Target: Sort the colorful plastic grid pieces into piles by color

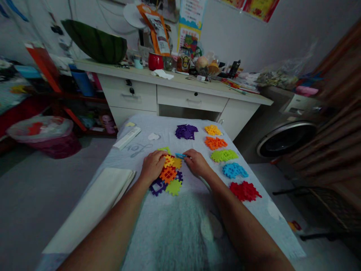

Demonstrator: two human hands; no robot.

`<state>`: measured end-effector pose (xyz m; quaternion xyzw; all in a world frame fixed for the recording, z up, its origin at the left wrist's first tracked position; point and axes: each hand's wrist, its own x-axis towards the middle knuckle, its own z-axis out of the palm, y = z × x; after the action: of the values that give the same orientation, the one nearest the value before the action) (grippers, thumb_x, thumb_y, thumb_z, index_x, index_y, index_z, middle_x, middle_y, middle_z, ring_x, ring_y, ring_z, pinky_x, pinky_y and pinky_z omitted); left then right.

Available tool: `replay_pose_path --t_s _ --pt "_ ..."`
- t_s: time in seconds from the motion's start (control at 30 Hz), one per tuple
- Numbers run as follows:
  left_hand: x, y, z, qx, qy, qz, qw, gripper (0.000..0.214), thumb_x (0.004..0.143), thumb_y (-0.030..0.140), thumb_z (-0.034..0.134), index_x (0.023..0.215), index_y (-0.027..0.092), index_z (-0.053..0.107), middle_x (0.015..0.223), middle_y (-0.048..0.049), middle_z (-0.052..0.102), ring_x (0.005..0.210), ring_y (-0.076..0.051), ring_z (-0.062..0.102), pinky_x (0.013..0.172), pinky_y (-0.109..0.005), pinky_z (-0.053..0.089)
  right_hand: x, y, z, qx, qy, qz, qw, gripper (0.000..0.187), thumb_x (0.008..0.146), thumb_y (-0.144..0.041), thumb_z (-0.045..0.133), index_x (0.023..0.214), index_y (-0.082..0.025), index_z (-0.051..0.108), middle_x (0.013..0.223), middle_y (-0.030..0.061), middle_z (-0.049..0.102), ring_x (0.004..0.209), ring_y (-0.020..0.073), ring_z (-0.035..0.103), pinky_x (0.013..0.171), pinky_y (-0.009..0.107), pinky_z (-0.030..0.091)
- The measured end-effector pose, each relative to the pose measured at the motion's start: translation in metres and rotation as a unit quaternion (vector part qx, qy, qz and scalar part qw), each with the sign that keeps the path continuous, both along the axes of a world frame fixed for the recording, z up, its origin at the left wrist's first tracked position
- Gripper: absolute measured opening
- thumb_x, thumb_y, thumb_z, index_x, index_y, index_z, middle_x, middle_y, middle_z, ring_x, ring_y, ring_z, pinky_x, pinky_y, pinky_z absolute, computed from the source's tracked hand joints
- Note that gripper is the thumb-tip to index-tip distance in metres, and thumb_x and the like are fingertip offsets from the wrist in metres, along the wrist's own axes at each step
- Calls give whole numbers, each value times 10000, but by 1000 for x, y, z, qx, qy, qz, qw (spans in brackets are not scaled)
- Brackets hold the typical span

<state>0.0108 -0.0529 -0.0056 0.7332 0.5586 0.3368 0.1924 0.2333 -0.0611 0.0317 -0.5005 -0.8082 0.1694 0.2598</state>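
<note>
While six piles (244,191) are lying near | left hand (153,165) is holding one block bunch (168,175) — toothy, bright | right hand (197,162) is pinching one blue piece (179,155)

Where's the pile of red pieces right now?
In the head view, the red pile lies near the right edge of the table, beside the right forearm, just nearer the wearer than the blue pile.

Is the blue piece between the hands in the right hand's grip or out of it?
In: the right hand pinches one end of the blue piece.
</note>
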Motion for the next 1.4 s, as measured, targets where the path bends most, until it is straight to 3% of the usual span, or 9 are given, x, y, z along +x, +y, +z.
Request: replay_pose_path --t_s 0.13,0.27,0.4,0.6,0.83,1.1,1.4 --pt "0 0 0 5 14 -1 1000 360 861 283 387 1061 229 681 1166 -39 691 1092 -219 610 997 -365 432 23 -7 9 -30 97 -37 994 159 856 -171 557 942 -165 690 855 47 650 781 156 579 750 288 452" --pt "0 1 -1 3 20 2 1000 363 847 282 394 1059 236 684 1168 -36 690 1102 -225 609 996 -372 433 50 -17 19 -106 240 -76 962 219 814 -269 570 995 -171 645 684 -23 577 638 131 553 610 258 437" --pt "-1 2 -3 0 22 -1 1000 372 840 288 400 1072 224 684 1183 -48 682 1111 -228 604 1006 -373 431 77 -31 33 -98 288 -111 946 288 733 -304 618 992 -178 610 639 -55 536 586 112 532 564 236 411" --pt "-1 4 -5 -1 19 -2 1000 370 831 307 425 1078 220 686 1191 -54 681 1120 -238 601 1002 -386 441 145 -50 42 -68 272 -241 929 350 676 -363 616 957 -160 660 611 -50 527 529 93 448 523 230 360" --pt "-2 4 -3 -3 25 0 1000 367 832 318 422 1072 226 684 1189 -54 681 1115 -235 606 1006 -381 439 210 -62 10 -52 253 -409 875 414 635 -356 524 961 -146 669 665 2 600 572 131 514 527 247 383" --pt "-3 5 -5 -12 30 -4 999 373 830 334 422 1077 225 681 1179 -53 683 1104 -236 608 988 -375 450 225 -62 -18 -16 74 -454 888 279 681 -260 462 836 -166 675 655 20 606 583 155 521 569 264 388" --pt "-3 5 -6 -3 24 -5 1000 373 833 339 417 1069 216 678 1171 -59 683 1090 -233 614 979 -370 454 218 -67 -10 -13 -21 -482 876 309 739 -186 454 916 -141 703 888 102 696 792 204 611 742 301 442"
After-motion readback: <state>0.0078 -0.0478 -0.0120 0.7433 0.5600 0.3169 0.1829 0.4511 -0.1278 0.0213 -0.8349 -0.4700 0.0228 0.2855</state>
